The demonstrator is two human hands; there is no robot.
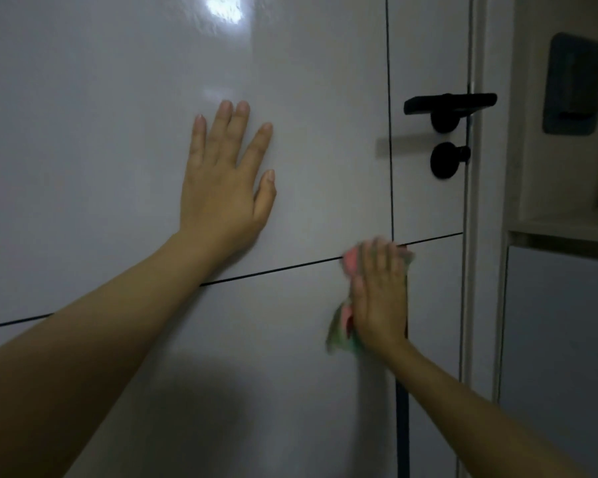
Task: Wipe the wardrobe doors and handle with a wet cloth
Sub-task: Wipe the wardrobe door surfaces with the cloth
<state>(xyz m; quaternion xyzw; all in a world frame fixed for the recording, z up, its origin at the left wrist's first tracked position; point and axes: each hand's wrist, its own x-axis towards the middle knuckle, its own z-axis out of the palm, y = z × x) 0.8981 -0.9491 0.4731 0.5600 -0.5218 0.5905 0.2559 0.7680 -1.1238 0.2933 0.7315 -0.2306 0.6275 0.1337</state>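
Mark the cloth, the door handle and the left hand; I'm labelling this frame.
cloth (339, 334): head view, lower hanging corner.
door handle (449, 102): head view, middle of the black lever.
left hand (221, 198): head view, back of the hand.

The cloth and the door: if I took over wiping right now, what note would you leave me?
Left hand: flat and open, pressed on the glossy door, holding nothing.
Right hand: straight fingers press the pink and green cloth against the door where the dark vertical and horizontal grooves cross. It is blurred, so mid-wipe.
Black handle: up and to the right of the cloth, not touched.
Done: cannot tell which parts are already wiped.
Left: the handle, and probably more of the door.
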